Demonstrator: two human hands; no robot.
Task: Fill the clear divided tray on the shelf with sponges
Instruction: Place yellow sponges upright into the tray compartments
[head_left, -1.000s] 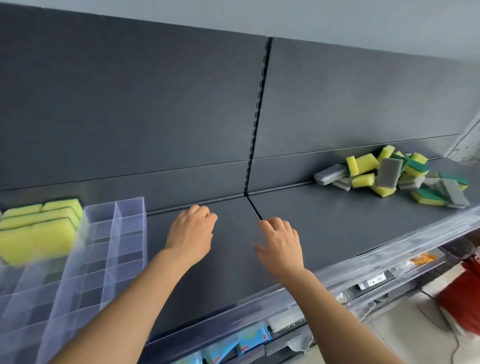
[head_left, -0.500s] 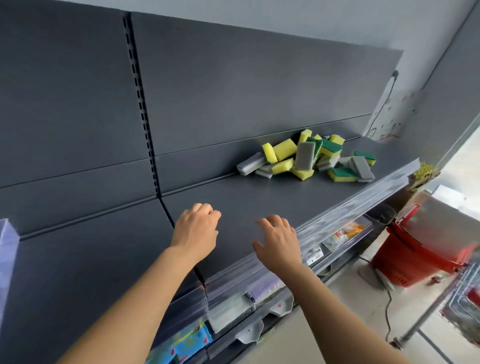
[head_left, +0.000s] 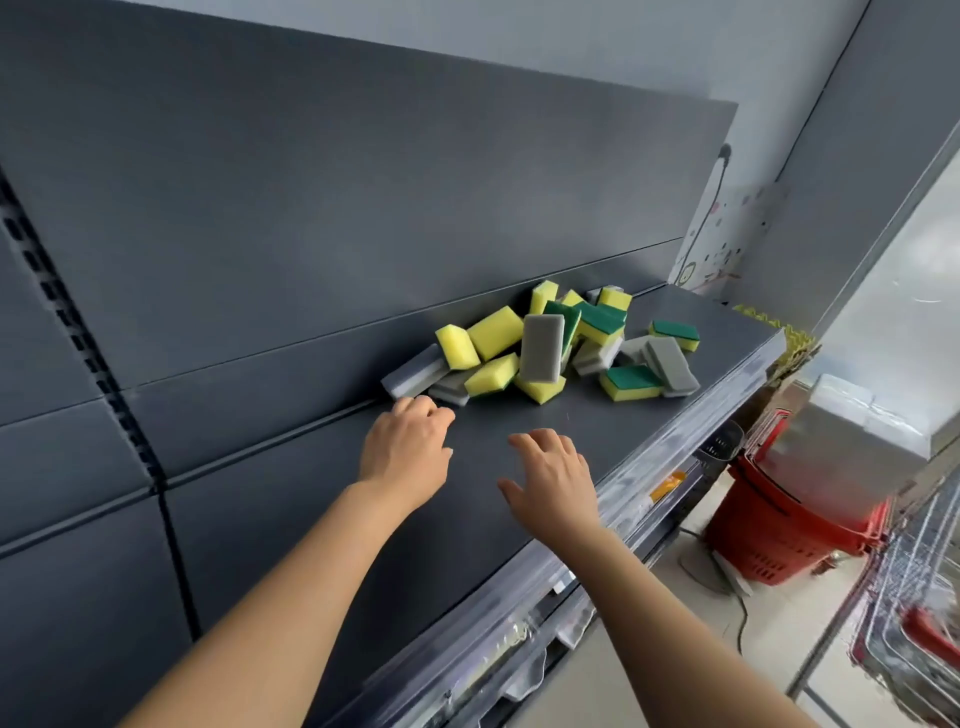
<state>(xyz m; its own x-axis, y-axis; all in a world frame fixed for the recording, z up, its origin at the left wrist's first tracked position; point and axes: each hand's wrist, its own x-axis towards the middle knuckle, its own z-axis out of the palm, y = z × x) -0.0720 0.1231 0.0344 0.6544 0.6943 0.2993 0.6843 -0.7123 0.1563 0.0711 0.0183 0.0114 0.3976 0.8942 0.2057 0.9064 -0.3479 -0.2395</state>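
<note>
A loose pile of sponges (head_left: 545, 343), yellow, green-topped and grey, lies against the back panel on the dark grey shelf (head_left: 519, 478). My left hand (head_left: 408, 447) reaches over the shelf, its relaxed fingertips just short of the grey sponge (head_left: 413, 375) at the pile's left end. To its right, my right hand (head_left: 553, 475) hovers above the shelf with its fingers spread, holding nothing. The clear divided tray is out of view.
A clear plastic rail (head_left: 675, 467) runs along the shelf's front edge, with lower shelves beneath it. Stacked red shopping baskets (head_left: 795, 530) stand on the floor at the right. A slotted upright (head_left: 78, 343) divides the back panel on the left.
My view has swung right, away from the tray and its sponges. Both hands have moved along the shelf toward the sponge pile, which now lies just ahead of my left hand.
</note>
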